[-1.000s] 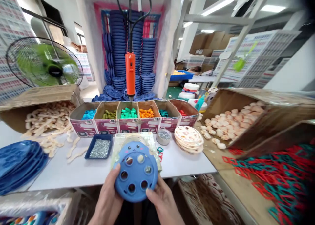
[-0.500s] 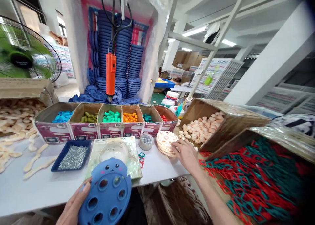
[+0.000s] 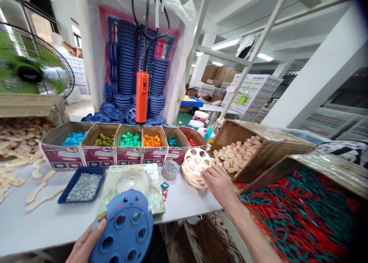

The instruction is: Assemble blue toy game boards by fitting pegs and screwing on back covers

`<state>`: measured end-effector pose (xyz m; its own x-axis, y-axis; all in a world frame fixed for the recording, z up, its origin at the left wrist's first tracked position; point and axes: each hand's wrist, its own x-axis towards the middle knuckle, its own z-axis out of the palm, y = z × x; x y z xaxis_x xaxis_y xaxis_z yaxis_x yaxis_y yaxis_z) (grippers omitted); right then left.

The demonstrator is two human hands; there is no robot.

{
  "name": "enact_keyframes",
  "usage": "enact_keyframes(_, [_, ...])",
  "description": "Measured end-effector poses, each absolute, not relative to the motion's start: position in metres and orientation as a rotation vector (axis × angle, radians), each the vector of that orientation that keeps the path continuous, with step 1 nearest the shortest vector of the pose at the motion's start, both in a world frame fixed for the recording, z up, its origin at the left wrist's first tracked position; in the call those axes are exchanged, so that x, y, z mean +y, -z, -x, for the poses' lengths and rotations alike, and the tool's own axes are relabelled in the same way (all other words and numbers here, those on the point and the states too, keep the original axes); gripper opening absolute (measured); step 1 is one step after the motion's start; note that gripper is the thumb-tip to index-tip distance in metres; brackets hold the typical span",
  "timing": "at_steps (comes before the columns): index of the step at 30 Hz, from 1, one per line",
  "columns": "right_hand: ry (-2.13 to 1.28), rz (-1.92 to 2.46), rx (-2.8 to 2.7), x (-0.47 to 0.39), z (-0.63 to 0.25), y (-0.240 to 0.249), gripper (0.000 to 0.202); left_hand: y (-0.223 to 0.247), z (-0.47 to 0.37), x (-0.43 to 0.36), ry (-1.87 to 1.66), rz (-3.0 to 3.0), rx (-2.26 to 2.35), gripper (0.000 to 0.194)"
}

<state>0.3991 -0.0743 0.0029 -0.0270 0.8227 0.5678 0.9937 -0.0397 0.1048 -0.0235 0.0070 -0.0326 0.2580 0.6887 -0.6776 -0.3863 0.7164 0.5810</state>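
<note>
My left hand (image 3: 89, 236) grips the left edge of a round blue plastic plate (image 3: 128, 226) with several holes and a smiling animal face at its top. My right hand (image 3: 220, 184) has its fingertips on the right edge of a cream disc with holes (image 3: 198, 160). That disc is tilted up from a stack of similar discs (image 3: 192, 179); the thumb is hidden. A flat box (image 3: 158, 196) with a clear round dish (image 3: 132, 181) on it lies behind the blue plate. A round tub of small metal parts (image 3: 170, 170) stands beside the stack.
An orange electric screwdriver (image 3: 142, 96) hangs over compartment boxes (image 3: 99, 155) of coloured pieces. A navy tray (image 3: 61, 199) of metal parts sits left. Cardboard boxes at right hold cream pieces (image 3: 238, 152) and red and green frames (image 3: 299, 209). A fan (image 3: 30, 73) stands far left.
The top disc has come up and tilted at the stack, with my right hand at its edge. The hanging screwdriver appears further right. My left hand still holds the blue plate.
</note>
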Motion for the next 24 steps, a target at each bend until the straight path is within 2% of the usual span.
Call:
enact_keyframes(4, [0.654,1.682,-2.046,-0.092,-0.344,-0.013,0.023,0.014,0.013,0.002,-0.815,-0.4,1.097,0.056])
enact_keyframes(7, [0.499,1.382,-2.186,-0.103,-0.291,-0.02,0.029,-0.001,0.002,-0.004,-0.852,-0.461,1.015,0.05])
enact_keyframes(11, [0.442,1.099,-2.336,-0.107,-0.236,-0.021,0.032,-0.006,-0.006,-0.006,-0.862,-0.513,0.891,0.053])
enact_keyframes(17, [0.499,1.001,-2.391,-0.098,-0.214,-0.01,0.036,-0.002,0.0,-0.012,-0.879,-0.587,0.783,0.068])
enact_keyframes(24, [0.466,0.976,-2.323,-0.1,-0.212,-0.006,0.037,-0.003,0.004,-0.015,-0.859,-0.667,0.723,0.064])
